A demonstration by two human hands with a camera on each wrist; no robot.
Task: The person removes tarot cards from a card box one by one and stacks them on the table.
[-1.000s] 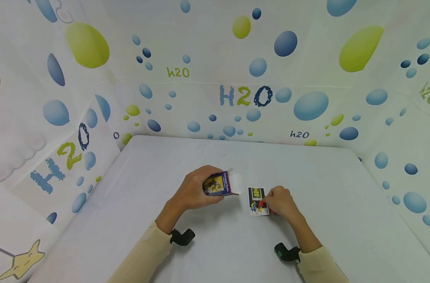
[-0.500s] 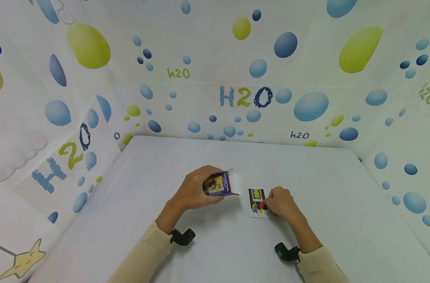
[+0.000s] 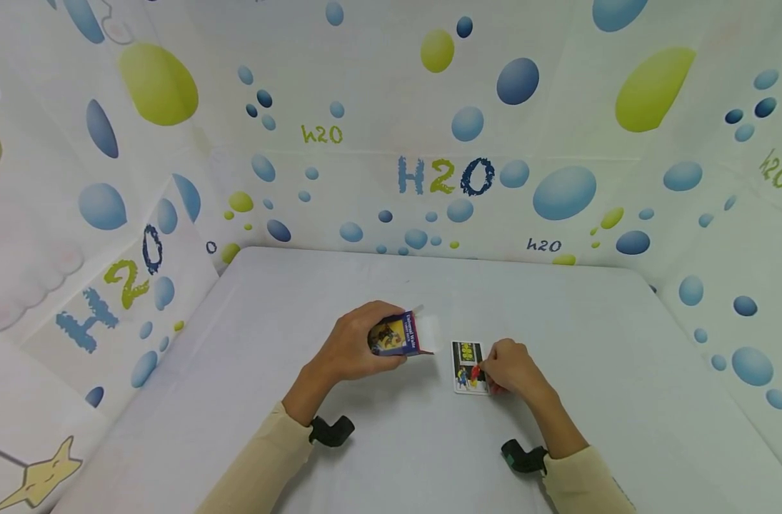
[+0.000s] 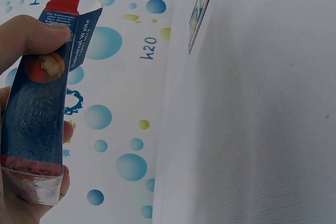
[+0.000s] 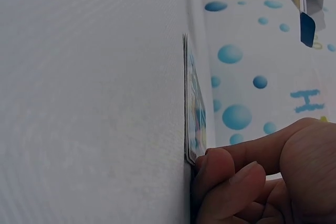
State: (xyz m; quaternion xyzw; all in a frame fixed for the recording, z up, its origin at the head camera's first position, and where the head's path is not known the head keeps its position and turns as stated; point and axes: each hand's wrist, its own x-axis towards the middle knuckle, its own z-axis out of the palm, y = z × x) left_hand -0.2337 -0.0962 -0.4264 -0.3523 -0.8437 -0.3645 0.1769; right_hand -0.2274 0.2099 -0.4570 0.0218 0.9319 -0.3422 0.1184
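My left hand (image 3: 358,343) grips an opened tarot card box (image 3: 393,334) marked "Universal Waite", held above the table. In the left wrist view the blue box (image 4: 39,108) shows its narrow side, with the thumb across its upper part and a red end flap sticking out. To the right, a thin stack of tarot cards (image 3: 468,357) lies at the table, picture side up. My right hand (image 3: 511,368) pinches the stack at its right edge. The right wrist view shows the cards (image 5: 195,114) edge-on, with the fingertips (image 5: 215,169) at their near corner.
A white cloth covers the table (image 3: 391,457). Behind it and along the sides rises a white sheet (image 3: 365,86) printed with blue and green spots and "H2O". Each wrist carries a small black camera mount (image 3: 333,430).
Both hands stay nearly where they were. The cards at the right fingertips have shifted only very slightly; the box is still.
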